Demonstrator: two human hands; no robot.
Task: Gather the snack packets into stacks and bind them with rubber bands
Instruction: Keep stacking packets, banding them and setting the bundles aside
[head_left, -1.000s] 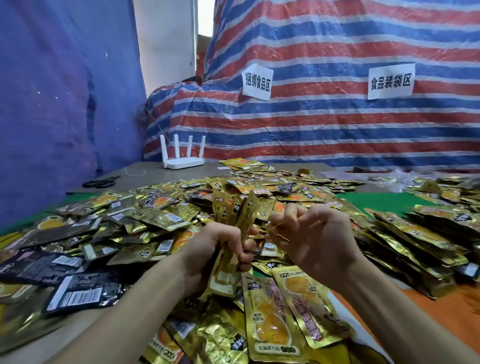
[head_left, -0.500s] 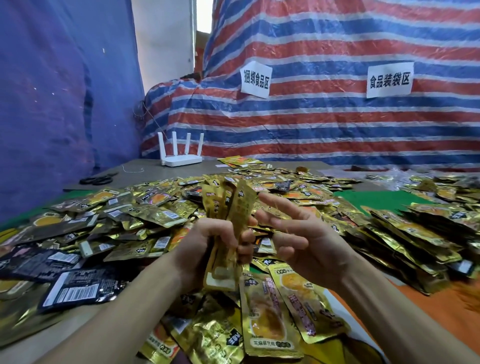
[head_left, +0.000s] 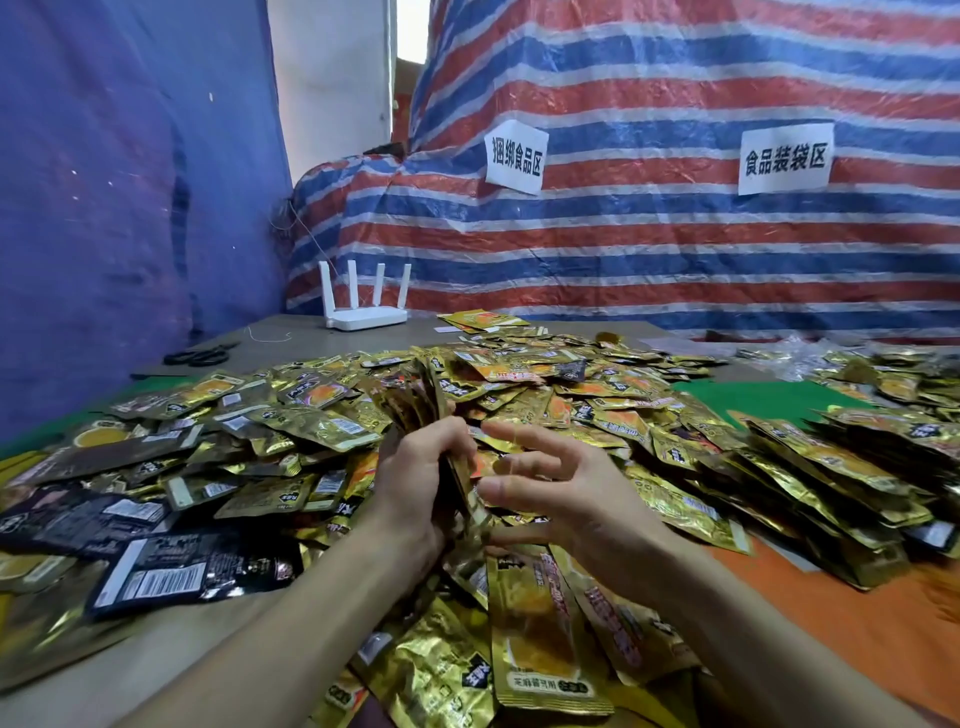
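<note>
Close in, my left hand (head_left: 421, 483) is wrapped round the middle of a stack of gold snack packets (head_left: 415, 402), standing on end over the heap, its top edges fanning. These foil sachets are light, thin and slick, I judge, so they will slide apart unless gripped mid-length, where a band should sit. My right hand (head_left: 558, 493) hovers just beside it, fingers spread; whether a rubber band hangs on them I cannot tell. Half a second ago that hand sat nearer the stack top; it has dropped lower now. Farther off lie loose packets (head_left: 597, 395), then the white router (head_left: 363, 312).
</note>
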